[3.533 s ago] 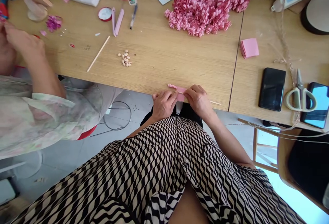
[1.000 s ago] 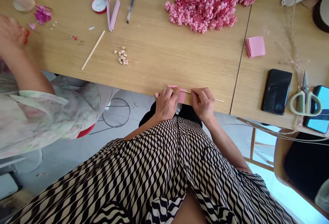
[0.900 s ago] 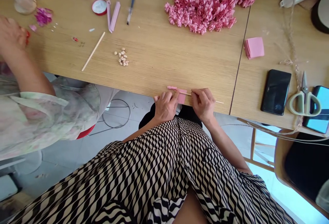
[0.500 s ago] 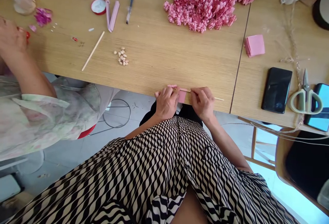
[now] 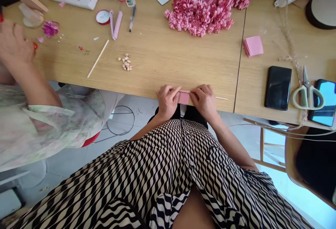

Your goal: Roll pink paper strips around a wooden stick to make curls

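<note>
At the table's front edge, a small pink piece [image 5: 184, 98] lies between my hands, its upper edge around a thin stick [image 5: 222, 98] whose bare end sticks out to the right. My left hand [image 5: 168, 101] pinches the piece's left end. My right hand [image 5: 204, 100] has its fingers closed over the right end and the stick. The fingertips hide part of the stick. A stack of pink squares [image 5: 253, 46] lies to the right, and a large heap of curled pink pieces [image 5: 201, 8] sits farther back.
Beige pellets [image 5: 126, 62], another stick [image 5: 98, 59], a pen [image 5: 132, 19] and a red-rimmed lid [image 5: 103, 17] lie to the left. A black phone [image 5: 278, 88] and scissors [image 5: 307, 94] are at the right. Another person's hand [image 5: 15, 45] is at far left.
My right hand has moved left along the stick onto the pink piece. My left hand has shifted slightly left, and the pink piece shows more fully between them. The view has shifted a little.
</note>
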`<state>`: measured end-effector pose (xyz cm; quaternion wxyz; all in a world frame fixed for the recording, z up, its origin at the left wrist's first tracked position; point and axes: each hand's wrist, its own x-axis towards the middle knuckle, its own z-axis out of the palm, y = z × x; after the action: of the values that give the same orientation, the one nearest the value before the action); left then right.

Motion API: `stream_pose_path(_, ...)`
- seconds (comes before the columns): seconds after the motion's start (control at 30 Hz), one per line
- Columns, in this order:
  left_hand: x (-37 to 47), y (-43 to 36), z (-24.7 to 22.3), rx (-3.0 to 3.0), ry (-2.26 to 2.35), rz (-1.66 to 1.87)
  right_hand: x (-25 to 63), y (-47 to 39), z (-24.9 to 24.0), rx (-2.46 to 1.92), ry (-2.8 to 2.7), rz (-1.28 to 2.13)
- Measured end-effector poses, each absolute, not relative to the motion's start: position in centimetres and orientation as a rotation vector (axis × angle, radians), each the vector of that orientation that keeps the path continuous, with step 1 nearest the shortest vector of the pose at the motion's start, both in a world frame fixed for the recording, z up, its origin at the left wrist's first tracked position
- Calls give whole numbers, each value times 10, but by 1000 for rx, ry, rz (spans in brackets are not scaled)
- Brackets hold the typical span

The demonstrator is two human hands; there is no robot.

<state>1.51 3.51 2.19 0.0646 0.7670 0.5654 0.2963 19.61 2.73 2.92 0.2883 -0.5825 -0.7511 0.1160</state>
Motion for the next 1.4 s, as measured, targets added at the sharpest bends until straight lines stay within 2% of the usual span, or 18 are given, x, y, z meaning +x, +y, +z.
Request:
stream_pose_path(0.53, 8, 53, 22, 2414, 1611, 768, 193, 34, 36, -1708, -2301, 115)
stream_pose_path(0.83, 10, 52, 28, 2342, 1625, 734, 205, 29, 39, -1648, -2237, 207)
stream_pose_path(1.13, 0, 58, 28, 2269, 1577, 886, 216, 17, 43, -1692, -2036, 320)
stream_pose_path(1.4, 1, 63, 30, 2306, 1519, 744, 182, 27, 58, -1744, -2096, 308)
